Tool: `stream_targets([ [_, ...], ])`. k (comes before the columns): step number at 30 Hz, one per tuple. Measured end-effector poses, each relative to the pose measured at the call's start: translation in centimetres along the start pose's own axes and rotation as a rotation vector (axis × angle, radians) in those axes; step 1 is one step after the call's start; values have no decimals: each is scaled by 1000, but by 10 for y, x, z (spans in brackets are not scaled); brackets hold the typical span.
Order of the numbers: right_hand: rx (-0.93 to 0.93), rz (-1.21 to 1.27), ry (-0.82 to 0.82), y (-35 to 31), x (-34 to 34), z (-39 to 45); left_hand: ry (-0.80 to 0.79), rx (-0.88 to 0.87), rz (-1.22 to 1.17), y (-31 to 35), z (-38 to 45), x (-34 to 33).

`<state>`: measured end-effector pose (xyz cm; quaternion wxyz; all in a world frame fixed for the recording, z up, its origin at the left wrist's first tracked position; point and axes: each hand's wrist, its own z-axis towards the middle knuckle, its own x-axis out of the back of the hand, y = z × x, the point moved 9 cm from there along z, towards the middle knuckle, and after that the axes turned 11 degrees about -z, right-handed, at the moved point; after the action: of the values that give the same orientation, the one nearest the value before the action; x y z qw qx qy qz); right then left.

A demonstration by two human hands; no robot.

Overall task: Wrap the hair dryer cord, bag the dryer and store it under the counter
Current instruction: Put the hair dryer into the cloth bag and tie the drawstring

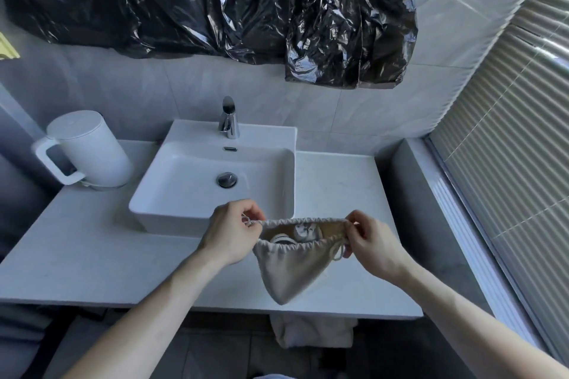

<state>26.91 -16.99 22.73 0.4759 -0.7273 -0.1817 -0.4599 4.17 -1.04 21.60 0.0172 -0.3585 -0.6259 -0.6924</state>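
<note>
Head view shows my left hand (pixel 231 230) and right hand (pixel 371 242) each pinching a drawstring end of the beige bag (pixel 291 269), held just in front of the sink (pixel 172 209). Dryer (pixel 303 232) sits inside; I should pull both ends evenly outward.
</note>
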Motion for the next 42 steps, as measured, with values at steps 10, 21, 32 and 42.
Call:
stream_targets([
  [10, -41, -14, -26, 20, -14, -1, -16, 40, 33, -8, 1, -9],
  [21, -188, -12, -182, 43, -33, 6, -58, 134, 27, -28, 9, -31],
  [32, -327, 158, -252, 56, -47, 7, -189, 115, 150, -44, 3, -30],
  [42, -459, 514, -219, 74, -69, 3, -123, 140, -11, -50, 5, -13],
])
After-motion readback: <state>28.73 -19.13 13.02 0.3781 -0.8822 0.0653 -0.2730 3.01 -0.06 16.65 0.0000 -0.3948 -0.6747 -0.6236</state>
